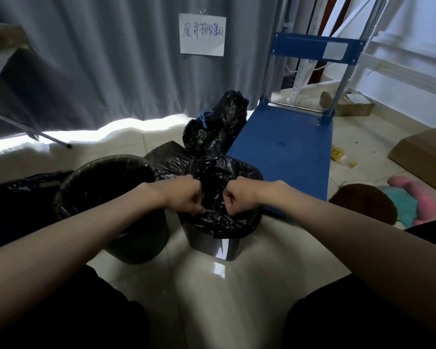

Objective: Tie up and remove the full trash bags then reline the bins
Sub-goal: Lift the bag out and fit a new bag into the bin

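Both hands clenched on the black bag (220,217) in the steel bin (215,248). Left hand (186,197) closed in a fist on a gathered piece of plastic at the left of the bag's mouth. Right hand (239,197) closed the same way on the plastic at the right, just beside the left one, with a bunched ridge of bag standing up between them. Bag sitting inside the bin, its edges folded down over the rim.

To the left, touching or almost touching the steel bin: a round dark bin (111,207), lined with black plastic, open at the top, nothing visible inside. Further left, another heap of black plastic (18,190), partly out of view.

Behind the bins, on the floor (237,285): a tied bag (217,124) with a blue tie at the neck, leaning against the blue cart (285,152). Grey sticker on the cart's handle panel, no writing to read there.

On the grey curtain (98,59), a white paper sign (202,34) with blue handwritten Chinese characters, seeming to read 废弃物收集处, though the strokes are loose.

At right on the floor: a cardboard box (423,157), a plush toy (403,200) in brown, pink and teal, a yellow wrapper (342,157) with print too small to read.
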`<action>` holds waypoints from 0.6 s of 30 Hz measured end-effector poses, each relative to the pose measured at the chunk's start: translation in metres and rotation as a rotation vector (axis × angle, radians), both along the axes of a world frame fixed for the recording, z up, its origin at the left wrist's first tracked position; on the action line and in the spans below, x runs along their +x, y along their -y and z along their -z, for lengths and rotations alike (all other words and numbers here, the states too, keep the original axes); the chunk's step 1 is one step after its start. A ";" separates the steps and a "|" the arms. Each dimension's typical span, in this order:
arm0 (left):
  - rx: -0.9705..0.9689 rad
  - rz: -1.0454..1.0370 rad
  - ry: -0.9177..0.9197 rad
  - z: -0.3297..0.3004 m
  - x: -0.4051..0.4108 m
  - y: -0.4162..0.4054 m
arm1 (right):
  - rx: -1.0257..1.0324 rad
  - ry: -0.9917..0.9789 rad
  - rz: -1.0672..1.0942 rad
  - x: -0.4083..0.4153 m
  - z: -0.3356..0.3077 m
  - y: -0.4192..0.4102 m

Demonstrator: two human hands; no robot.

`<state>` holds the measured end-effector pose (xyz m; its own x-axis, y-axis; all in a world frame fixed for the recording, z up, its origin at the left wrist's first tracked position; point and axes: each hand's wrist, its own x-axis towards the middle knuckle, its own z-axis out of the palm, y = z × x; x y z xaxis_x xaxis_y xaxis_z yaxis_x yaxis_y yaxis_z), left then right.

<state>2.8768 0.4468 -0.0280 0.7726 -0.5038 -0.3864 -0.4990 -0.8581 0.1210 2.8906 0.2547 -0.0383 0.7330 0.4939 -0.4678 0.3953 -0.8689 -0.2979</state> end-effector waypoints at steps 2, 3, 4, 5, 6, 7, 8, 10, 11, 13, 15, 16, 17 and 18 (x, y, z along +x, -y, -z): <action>0.002 -0.092 0.222 0.002 0.007 -0.008 | 0.015 0.027 -0.028 -0.003 0.006 -0.010; 0.009 -0.151 0.305 0.004 0.009 -0.011 | 0.012 0.027 -0.040 -0.005 0.009 -0.012; 0.023 -0.206 0.357 0.007 0.010 -0.013 | 0.003 0.035 -0.053 -0.007 0.013 -0.014; 0.044 -0.247 0.381 0.011 0.011 -0.014 | -0.012 0.045 -0.065 -0.009 0.016 -0.014; 0.067 -0.278 0.386 0.014 0.012 -0.015 | -0.024 0.054 -0.075 -0.010 0.018 -0.014; 0.079 -0.307 0.379 0.018 0.013 -0.015 | -0.030 0.053 -0.080 -0.010 0.020 -0.014; 0.076 -0.334 0.368 0.021 0.014 -0.015 | -0.031 0.043 -0.085 -0.010 0.021 -0.014; 0.050 -0.378 0.339 0.027 0.014 -0.014 | -0.052 0.008 -0.101 -0.010 0.022 -0.013; 0.038 -0.396 0.322 0.029 0.014 -0.013 | -0.075 -0.004 -0.111 -0.010 0.023 -0.011; 0.015 -0.423 0.288 0.030 0.013 -0.011 | -0.114 -0.015 -0.120 -0.010 0.025 -0.008; -0.011 -0.446 0.251 0.029 0.013 -0.008 | -0.143 -0.016 -0.117 -0.009 0.027 -0.005; -0.026 -0.455 0.230 0.028 0.013 -0.006 | -0.153 -0.017 -0.117 -0.009 0.027 -0.004; -0.038 -0.461 0.213 0.027 0.013 -0.005 | -0.161 -0.022 -0.117 -0.008 0.027 -0.004; -0.041 -0.464 0.205 0.026 0.013 -0.004 | -0.169 -0.030 -0.118 -0.007 0.026 -0.003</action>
<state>2.8896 0.4512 -0.0538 0.9765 -0.1013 -0.1904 -0.0837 -0.9916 0.0982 2.8832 0.2580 -0.0645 0.6589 0.4881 -0.5724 0.4905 -0.8557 -0.1651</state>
